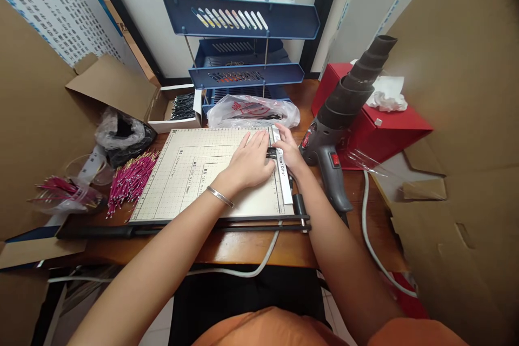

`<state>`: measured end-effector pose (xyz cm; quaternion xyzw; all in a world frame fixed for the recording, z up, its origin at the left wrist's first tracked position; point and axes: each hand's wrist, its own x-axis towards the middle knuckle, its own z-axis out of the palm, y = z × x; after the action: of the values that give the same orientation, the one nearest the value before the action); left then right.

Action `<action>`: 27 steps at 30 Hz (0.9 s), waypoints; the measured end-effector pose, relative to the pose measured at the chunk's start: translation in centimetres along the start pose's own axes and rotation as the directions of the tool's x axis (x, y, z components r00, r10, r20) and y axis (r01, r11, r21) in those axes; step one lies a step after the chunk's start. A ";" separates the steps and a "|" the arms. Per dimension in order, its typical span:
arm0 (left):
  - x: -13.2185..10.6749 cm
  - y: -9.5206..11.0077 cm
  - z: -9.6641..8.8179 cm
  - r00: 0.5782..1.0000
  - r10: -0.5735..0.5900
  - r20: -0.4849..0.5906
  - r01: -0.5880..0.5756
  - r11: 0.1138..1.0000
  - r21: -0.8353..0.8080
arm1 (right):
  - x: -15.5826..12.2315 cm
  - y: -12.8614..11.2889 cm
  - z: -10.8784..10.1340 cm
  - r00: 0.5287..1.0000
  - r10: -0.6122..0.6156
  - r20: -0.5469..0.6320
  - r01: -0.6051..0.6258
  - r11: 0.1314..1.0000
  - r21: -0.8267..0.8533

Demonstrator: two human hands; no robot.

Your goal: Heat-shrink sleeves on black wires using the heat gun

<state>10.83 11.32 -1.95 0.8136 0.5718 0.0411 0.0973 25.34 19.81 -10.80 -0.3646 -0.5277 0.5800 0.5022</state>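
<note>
We see a small bunch of thin black wires (pixel 271 152) lying flat on the paper cutter (pixel 194 178). The bunch sits near the cutter's far right side, right by the white ruler strip (pixel 286 181). The cutter is a big pale board with grid lines, lying flat on the table (pixel 243 248).

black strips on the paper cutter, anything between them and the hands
Nothing visible does. The left hand lies flat on the black strips on the cutter board, and the right hand touches them at the ruler edge. The heat gun stands off to the right.
</note>
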 end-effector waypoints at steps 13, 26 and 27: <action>-2.2 0.7 0.6 0.999 0.001 -0.034 0.000 0.999 0.035 | -0.3 -0.5 0.0 1.000 0.007 0.007 -0.007 1.000 -0.012; -3.9 0.9 1.6 0.997 0.040 0.065 -0.044 0.997 0.066 | -1.0 -0.8 -0.2 0.997 -0.004 0.077 0.002 1.000 0.023; -3.8 0.9 1.7 0.998 0.034 0.061 -0.039 0.997 0.068 | -1.1 -0.8 -0.2 0.997 -0.007 0.082 0.006 1.000 0.014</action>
<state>10.70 7.29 -3.26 0.8276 0.5547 -0.0013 0.0857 25.93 18.78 -10.20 -0.3352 -0.5451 0.5965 0.4844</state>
